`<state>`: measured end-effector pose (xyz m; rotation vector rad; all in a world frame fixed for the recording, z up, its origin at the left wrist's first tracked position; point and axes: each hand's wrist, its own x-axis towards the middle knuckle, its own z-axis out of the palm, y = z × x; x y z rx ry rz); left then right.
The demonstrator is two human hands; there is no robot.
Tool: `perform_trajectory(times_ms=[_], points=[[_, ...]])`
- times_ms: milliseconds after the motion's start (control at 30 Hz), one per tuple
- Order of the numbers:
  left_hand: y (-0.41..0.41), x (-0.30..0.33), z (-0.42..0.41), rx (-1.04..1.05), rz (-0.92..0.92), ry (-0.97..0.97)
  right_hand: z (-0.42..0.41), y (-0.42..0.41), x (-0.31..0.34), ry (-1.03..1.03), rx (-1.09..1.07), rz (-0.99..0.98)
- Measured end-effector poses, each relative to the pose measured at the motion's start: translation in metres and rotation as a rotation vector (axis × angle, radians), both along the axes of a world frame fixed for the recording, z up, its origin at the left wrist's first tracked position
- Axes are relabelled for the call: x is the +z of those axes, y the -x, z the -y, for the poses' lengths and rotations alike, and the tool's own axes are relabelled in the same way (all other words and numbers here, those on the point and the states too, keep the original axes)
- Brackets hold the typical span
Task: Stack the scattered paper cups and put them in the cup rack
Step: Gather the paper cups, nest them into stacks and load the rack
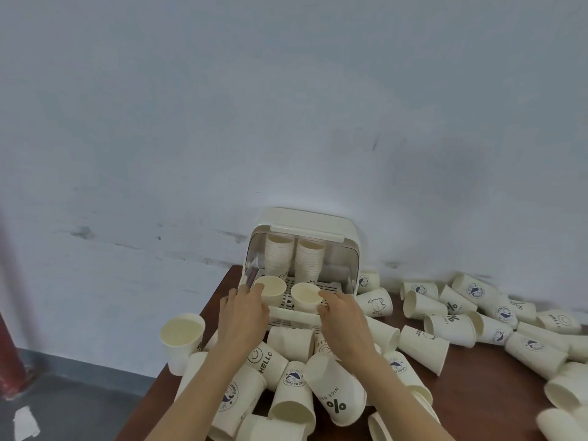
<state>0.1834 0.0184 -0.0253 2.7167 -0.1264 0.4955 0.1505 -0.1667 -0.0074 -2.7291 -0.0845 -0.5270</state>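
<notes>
Pale blue-grey wall [286,106] fills most of the view, scuffed along its lower part, and against it stands a dark reddish-brown wooden table [496,374] strewn with cream paper cups.

At the back of the table, touching the wall, sits the cream plastic cup rack [305,222] — a box with a rounded top, open at the front, with a slotted white tray floor [321,288]. Deep inside it stand two tall stacks of nested cups, the left stack [279,256] and the right stack [310,261] side by side.

Both hands reach into the front opening. The left hand [243,316] holds an upright open-mouthed paper cup [269,286] at the tray's front left; its fingertips curl against the cup's left rim and wall. The right hand [345,319] grasps a second upright paper cup [306,294] just to the right, the thumb and fingers pinching its right rim and side. The two cups stand close together, whether touching I cannot tell.

Loose printed cups [334,389] lie tumbled under the forearms and spread away to the right [451,326], most on their sides. One cup stands upright [182,338] at the table's left edge. Lower left shows grey floor [79,402] and a red post [9,354].
</notes>
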Motion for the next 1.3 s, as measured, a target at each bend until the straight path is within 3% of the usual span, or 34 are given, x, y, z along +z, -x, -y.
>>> perform_trajectory(times_ms=[300, 500, 867, 1300], points=[[0.087, 0.025, -0.009, -0.177, 0.119, 0.319, 0.012, 0.089, 0.02, -0.148, -0.015, 0.061], [0.143, 0.031, -0.015, -0.19, 0.134, 0.456, 0.006, 0.148, 0.017, -0.212, -0.018, 0.036], [0.227, 0.015, -0.064, 0.031, 0.066, 0.657, -0.045, 0.216, -0.009, -0.487, 0.022, 0.088], [0.243, 0.006, -0.091, 0.095, -0.026, 0.588, -0.068, 0.229, -0.031, -0.511, 0.048, 0.158]])
